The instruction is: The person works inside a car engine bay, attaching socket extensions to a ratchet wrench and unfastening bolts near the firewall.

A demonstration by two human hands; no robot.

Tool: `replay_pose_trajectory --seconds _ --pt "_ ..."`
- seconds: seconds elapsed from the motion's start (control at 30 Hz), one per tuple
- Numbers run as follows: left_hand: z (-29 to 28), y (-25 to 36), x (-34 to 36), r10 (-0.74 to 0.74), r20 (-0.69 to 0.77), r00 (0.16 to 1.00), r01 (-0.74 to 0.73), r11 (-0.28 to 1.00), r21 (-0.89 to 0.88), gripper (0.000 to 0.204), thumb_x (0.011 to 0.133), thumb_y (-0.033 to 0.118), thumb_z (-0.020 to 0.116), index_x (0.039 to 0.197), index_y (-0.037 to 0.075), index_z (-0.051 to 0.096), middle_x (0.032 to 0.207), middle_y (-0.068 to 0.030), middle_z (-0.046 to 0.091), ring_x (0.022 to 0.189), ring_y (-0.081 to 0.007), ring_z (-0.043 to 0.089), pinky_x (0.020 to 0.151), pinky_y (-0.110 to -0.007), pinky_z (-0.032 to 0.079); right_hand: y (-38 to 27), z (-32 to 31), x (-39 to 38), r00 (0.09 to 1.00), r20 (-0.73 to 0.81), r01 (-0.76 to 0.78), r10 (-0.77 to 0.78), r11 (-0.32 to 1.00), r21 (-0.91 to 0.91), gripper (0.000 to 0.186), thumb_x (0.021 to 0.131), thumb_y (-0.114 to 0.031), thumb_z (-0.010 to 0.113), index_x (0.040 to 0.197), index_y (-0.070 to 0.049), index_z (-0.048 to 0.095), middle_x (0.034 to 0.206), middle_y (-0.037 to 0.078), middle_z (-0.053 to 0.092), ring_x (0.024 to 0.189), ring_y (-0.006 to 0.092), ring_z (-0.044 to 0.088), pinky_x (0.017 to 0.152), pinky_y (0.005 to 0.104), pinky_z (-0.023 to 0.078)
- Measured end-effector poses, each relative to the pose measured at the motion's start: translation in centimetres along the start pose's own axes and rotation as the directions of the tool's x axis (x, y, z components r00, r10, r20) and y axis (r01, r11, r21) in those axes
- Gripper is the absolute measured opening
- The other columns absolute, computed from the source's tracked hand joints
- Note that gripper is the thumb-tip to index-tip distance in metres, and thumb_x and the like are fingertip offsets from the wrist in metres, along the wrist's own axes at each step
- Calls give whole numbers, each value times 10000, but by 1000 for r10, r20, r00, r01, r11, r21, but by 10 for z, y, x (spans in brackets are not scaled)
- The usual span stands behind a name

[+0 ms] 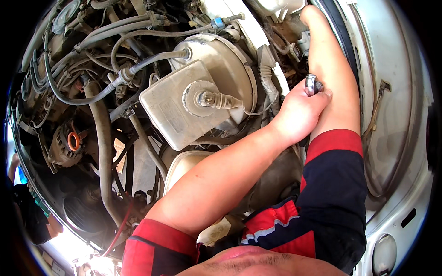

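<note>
My left hand [301, 110] is closed on a short metal tool [313, 82], its dark and silver end showing above the thumb, beside my right forearm. My right hand [311, 16] reaches to the top edge of the engine bay, with its fingers curling out of sight by a white plastic part [278, 6] and above a grey connector [302, 45]. Left of my hands sit a large round metal housing [239, 78] and a beige reservoir [165, 117] with a sensor on its cap. A corrugated sleeve [266, 69] runs just left of the tool.
Hoses [99, 124] and cables crowd the left of the engine bay, around an alternator [62, 145]. The car's pale fender edge [396, 138] runs down the right. Part of another person [32, 211] shows at the far left, beyond the bay.
</note>
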State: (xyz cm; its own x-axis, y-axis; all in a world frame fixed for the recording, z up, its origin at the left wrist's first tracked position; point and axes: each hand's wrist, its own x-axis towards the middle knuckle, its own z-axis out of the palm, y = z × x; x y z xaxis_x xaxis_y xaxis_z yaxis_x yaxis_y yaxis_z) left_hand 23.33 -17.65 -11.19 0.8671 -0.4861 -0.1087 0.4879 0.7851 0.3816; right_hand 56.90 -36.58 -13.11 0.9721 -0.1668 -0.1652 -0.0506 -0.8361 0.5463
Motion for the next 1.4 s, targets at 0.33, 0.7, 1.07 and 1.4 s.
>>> replay_pose_trajectory --seconds 0.33,0.7,1.07,1.4 --pt "0 -2 0 -11 3 1000 10 990 142 148 1004 180 623 962 50 565 848 28 563 800 -80 490 761 -288 460 -6 8 18 997 59 -44 55 983 -176 327 895 -89 648 1204 -107 752 1351 200 641 1239 385 630 1046 451 511" --pt "7 -16 0 50 39 998 -53 995 88 171 1041 195 586 984 37 553 844 32 562 783 -73 472 741 -283 457 10 19 46 986 163 77 -40 971 -227 325 882 -71 645 1185 -105 758 1323 216 651 1214 396 642 1029 458 520" --pt "6 -9 0 34 1 999 -34 999 43 147 1030 168 596 970 44 546 825 39 539 764 -68 454 722 -279 445 23 35 72 995 93 32 -17 988 -153 321 872 -70 640 1172 -73 755 1288 232 662 1201 398 649 1009 466 527" --pt "5 -11 2 47 5 999 -47 999 17 147 1017 163 611 950 51 545 818 41 533 765 -69 459 725 -280 445 12 12 27 996 81 60 -48 985 -159 313 852 -73 662 1148 -59 761 1274 232 672 1199 386 656 1010 448 528"
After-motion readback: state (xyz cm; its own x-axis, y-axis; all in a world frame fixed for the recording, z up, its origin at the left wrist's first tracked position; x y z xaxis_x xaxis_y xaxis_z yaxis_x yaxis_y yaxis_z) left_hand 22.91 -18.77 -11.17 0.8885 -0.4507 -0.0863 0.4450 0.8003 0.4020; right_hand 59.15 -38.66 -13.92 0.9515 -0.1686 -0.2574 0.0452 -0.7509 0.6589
